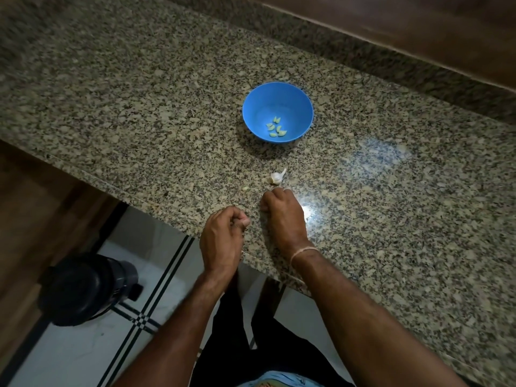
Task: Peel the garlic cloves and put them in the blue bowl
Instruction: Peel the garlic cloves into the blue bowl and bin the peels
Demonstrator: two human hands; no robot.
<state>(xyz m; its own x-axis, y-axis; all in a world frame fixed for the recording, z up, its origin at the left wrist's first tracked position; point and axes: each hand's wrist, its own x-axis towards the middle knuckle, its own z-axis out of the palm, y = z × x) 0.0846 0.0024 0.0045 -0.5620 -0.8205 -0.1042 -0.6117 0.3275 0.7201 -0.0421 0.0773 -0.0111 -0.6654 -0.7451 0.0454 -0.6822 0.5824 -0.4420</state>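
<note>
The blue bowl (pixel 277 92) stands on the granite counter and holds several peeled garlic cloves (pixel 276 127). Nearer to me lies the rest of a garlic bulb (pixel 276 177) in its white skin, with a small loose clove (pixel 245 188) to its left. My right hand (pixel 282 212) rests on the counter just short of the bulb, its fingers curled under and its fingertips hidden. At the counter's front edge my left hand (pixel 222 238) has curled fingers and its thumb pressed to the forefinger. Whatever lies inside either hand is hidden.
The granite counter (pixel 377 191) runs diagonally, with a raised back edge and a wooden panel (pixel 418 29) behind it. A dark round container (pixel 81 289) stands on the tiled floor at lower left. A thread band circles my right wrist.
</note>
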